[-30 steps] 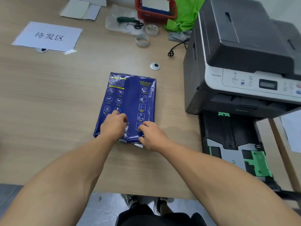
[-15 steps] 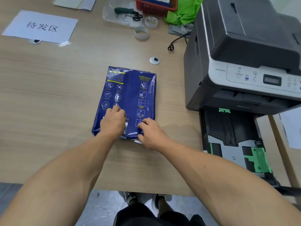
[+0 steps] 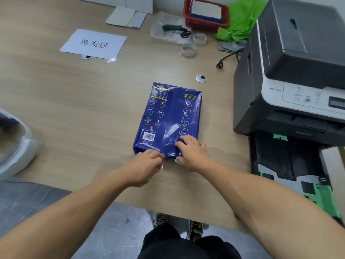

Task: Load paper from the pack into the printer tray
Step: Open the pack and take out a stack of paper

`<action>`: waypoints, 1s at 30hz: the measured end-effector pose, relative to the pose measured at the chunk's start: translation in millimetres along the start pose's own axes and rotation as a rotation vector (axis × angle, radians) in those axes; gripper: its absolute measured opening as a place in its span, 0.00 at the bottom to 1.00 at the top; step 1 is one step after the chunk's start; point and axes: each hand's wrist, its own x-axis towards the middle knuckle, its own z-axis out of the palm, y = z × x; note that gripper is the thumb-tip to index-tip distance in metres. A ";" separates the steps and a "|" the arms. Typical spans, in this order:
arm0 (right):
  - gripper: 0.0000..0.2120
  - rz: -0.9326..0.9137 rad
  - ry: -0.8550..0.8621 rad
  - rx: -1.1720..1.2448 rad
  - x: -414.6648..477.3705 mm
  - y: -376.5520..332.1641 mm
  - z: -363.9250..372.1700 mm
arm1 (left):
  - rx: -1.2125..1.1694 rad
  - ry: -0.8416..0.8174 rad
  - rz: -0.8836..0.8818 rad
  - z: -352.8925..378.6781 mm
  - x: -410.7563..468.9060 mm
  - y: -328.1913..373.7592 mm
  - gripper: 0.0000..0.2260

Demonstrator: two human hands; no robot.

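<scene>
Paper pack [image 3: 169, 120] flat on counter [image 3: 74, 109], left of open printer tray [image 3: 291, 165]. Right hand [image 3: 193, 153] presses pack steady; left hand [image 3: 144, 165] pinches wrapper flap at near end, likely to open it

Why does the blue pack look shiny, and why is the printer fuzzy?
Head view: room light glares off the paper pack wrapper near the right hand; the printer sits at the wide-angle edge, smeared and bent; the left hand stays fairly sharp.

Glossy blue plastic-wrapped pack [image 3: 169, 118], matt wood-grain table [image 3: 74, 101]
</scene>
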 end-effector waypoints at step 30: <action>0.06 -0.460 0.331 -0.053 -12.2 -18.3 -10.6 | -0.110 0.023 -0.486 -5.2 26.2 19.1 0.15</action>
